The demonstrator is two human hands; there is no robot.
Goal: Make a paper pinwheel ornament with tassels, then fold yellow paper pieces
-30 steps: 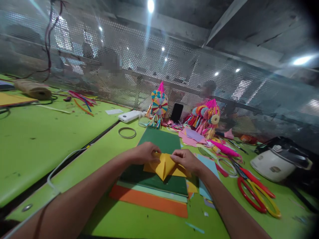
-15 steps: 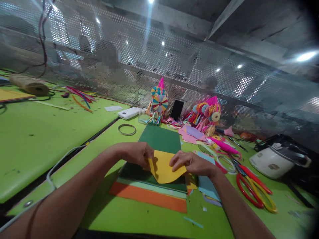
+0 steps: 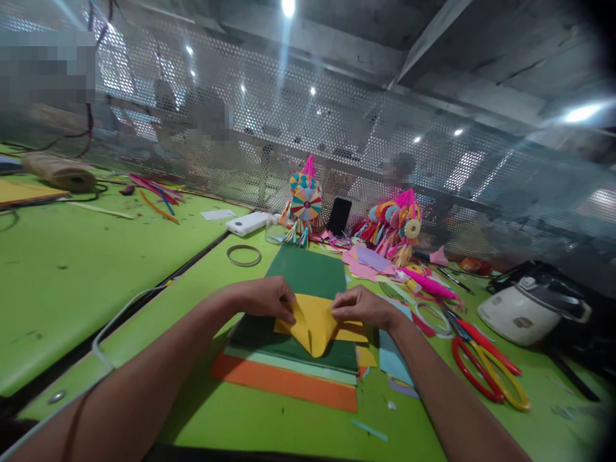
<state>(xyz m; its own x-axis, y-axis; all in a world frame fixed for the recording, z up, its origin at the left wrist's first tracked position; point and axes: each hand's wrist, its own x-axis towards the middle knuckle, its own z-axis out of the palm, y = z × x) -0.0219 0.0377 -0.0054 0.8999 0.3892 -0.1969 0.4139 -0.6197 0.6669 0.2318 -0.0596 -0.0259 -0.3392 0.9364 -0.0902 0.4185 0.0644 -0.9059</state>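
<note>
The left hand (image 3: 270,298) at 9 o'clock and the right hand (image 3: 363,308) at 3 o'clock each pinch 1 side of the yellow paper (image 3: 312,311), fingertips closed on it, probably to keep both sides raised and even while its tip points to 6 o'clock. It sits over the green board (image 3: 310,268), likely a firm, flat support, bare toward 12 o'clock, with an orange sheet (image 3: 283,386) showing toward 6 o'clock

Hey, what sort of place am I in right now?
It looks like a paper-craft workshop, going by the red- and yellow-handled scissors, the tasselled paper ornament by the perforated screen, and the yellow paper in both your hands.
</note>
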